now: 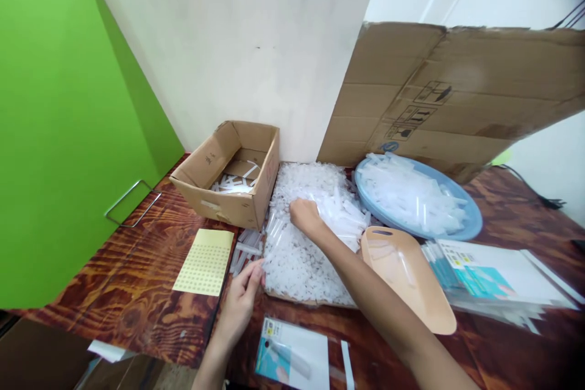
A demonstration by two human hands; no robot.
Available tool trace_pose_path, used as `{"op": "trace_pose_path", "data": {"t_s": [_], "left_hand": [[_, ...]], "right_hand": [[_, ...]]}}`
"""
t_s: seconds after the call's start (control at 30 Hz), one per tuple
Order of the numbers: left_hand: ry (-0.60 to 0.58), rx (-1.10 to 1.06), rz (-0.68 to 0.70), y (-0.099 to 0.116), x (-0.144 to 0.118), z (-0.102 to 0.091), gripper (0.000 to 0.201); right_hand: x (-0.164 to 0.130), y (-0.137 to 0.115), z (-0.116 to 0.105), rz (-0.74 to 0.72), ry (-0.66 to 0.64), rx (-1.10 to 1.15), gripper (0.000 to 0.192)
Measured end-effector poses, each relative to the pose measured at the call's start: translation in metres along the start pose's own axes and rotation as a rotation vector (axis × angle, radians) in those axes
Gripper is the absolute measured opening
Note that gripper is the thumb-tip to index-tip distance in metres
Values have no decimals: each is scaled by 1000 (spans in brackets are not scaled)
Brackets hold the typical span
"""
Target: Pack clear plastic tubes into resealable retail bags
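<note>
A head-worn camera looked down at a dark, strongly grained wooden bench (pixel 137 292) set against a white wall, with a green wall to the left. In the middle lay a wide heap of small clear plastic pieces (pixel 301 256), spread on a flat sheet. The right hand (pixel 305 217) reached forward over the heap, its fingers curled down into the pile of clear tubes near the far side; whether they had closed on any piece could not be told. The left hand (pixel 242 295) rested at the heap's near left edge, thumb and fingertips pinched together on a small clear piece, just beside a few loose clear tubes (pixel 247 247).

Left of the hands lay a pale yellow sheet of small stickers (pixel 205 262). Behind it stood an open cardboard box (pixel 237 195) holding white strips, with a faint mark on one flap too small to read. To the right, a blue basin (pixel 466 225) was heaped with clear tubes, and a beige scoop (pixel 411 280) lay in front of it. A large cardboard panel (pixel 457 91) leaned on the wall, printed with handling symbols. Printed packaging cards (pixel 493 274) lay at far right, and one packaged card (pixel 292 353) sat near the bench's front edge; their lettering was illegible.
</note>
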State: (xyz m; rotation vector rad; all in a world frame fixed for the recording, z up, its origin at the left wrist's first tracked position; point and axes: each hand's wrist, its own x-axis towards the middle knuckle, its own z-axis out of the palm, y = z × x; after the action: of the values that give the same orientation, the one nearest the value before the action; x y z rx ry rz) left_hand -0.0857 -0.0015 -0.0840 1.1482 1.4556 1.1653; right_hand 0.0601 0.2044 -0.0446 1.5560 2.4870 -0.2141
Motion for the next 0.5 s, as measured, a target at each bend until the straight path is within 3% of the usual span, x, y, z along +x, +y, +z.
{"op": "trace_pose_path", "data": {"t_s": [0.23, 0.33, 0.4, 0.5], "left_hand": [[-10, 34, -14, -9, -1, 2, 53], [-9, 63, -19, -12, -2, 5, 56], [-11, 104, -4, -14, -1, 9, 56], [-104, 158, 32, -12, 1, 18, 51]], "right_hand": [[-7, 15, 2, -9, 110, 151, 23], [-36, 30, 1, -64, 206, 280, 20], [-65, 39, 5, -126, 233, 380, 29], [-112, 45, 24, -242, 300, 737, 30]]}}
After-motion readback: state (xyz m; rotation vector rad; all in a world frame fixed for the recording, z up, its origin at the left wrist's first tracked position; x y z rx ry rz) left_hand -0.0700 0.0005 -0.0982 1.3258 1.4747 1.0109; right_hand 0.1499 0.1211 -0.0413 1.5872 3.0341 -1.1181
